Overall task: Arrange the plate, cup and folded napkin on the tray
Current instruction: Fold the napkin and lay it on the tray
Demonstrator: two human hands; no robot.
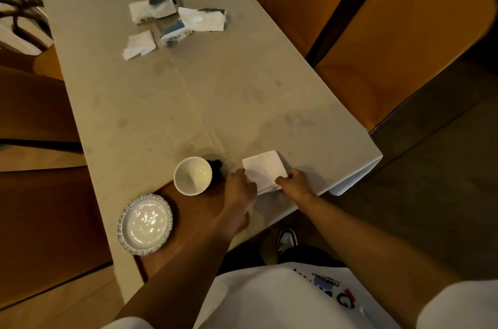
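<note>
A brown wooden tray [199,207] lies at the near edge of the pale table. On its left end sits a white plate [145,224] with a grey patterned rim. A white cup [193,175] with a dark handle stands at the tray's far edge. To the right of the tray, on the table, lies a white folded napkin [265,169]. My left hand [239,190] pinches the napkin's near left edge, and my right hand [295,182] pinches its near right corner. My left forearm crosses over the tray and hides part of it.
Several opened tissue packets and loose napkins [177,23] lie at the far middle of the table [188,102]. Orange chairs [398,40] stand along the right side, brown chairs [35,105] on the left. The table's corner [377,159] is just right of my hands.
</note>
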